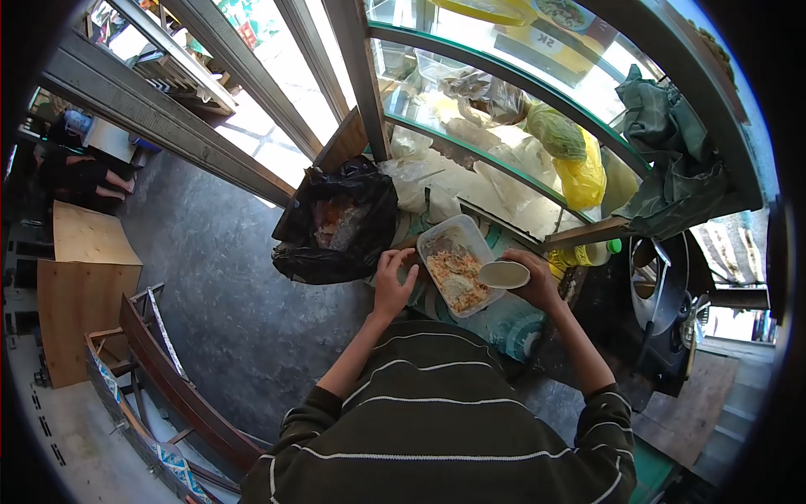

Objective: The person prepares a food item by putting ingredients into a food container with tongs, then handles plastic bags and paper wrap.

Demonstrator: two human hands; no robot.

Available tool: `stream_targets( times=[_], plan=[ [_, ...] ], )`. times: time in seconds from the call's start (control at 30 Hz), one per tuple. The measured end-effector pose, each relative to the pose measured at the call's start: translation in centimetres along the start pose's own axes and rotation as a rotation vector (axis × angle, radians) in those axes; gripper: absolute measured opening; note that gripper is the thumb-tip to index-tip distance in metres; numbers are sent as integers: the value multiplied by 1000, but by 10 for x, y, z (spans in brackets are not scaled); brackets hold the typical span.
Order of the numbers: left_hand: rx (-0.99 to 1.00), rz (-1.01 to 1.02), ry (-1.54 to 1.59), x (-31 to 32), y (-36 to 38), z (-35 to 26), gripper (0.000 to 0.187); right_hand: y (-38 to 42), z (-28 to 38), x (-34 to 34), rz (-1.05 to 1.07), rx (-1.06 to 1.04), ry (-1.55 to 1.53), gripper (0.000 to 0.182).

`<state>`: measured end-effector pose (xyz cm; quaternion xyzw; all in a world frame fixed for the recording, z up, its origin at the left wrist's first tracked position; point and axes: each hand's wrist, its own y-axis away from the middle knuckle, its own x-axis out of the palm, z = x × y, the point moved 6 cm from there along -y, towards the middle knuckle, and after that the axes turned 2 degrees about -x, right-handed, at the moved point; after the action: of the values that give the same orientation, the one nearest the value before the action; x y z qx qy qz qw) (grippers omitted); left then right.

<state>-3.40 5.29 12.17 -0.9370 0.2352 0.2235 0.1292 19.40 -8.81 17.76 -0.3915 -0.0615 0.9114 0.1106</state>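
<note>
A clear plastic container [449, 238] holds an orange and white shredded mixture [457, 273] with a pale heap on top. Just left of it is my left hand [393, 281], holding nothing, its thumb and fingers apart. My right hand [535, 281] grips a small pale cup [504, 275], tilted over the container's right edge with its mouth towards me. What is inside the cup I cannot make out. Under the container lies a patterned greenish cloth or sheet [512, 328].
A black plastic bag [336, 265] sits open at the left. Behind stands a glass display case [495, 160] with bagged greens [556, 132] and a yellow bag [583, 175]. At right are a green-capped bottle [600, 252] and a pan [659, 286]. A person [80, 176] is far left.
</note>
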Motion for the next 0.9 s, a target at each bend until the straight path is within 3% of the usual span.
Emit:
stream_targets(
  times=[0.53,0.63,0.7,0.77,0.8,0.87,0.9],
  plan=[
    [-2,1,1,1,2,3,29,9,1,0,7,-33,62,45],
    [-61,26,16,9,4,16,37,10,-4,0,-23,13,-26,48],
    [-119,49,32,21,8,34,44,11,-14,1,-73,185,-169,50],
    [-610,176,224,50,21,75,66,8,-26,6,-126,216,-202,50],
    [-609,176,225,52,20,69,66,5,-35,8,-179,248,-233,50],
    [-1118,384,452,74,40,71,82,-3,-49,13,-247,287,-234,49],
    [-1114,380,453,80,40,74,82,-9,-58,14,-314,326,-238,49]
  ],
)
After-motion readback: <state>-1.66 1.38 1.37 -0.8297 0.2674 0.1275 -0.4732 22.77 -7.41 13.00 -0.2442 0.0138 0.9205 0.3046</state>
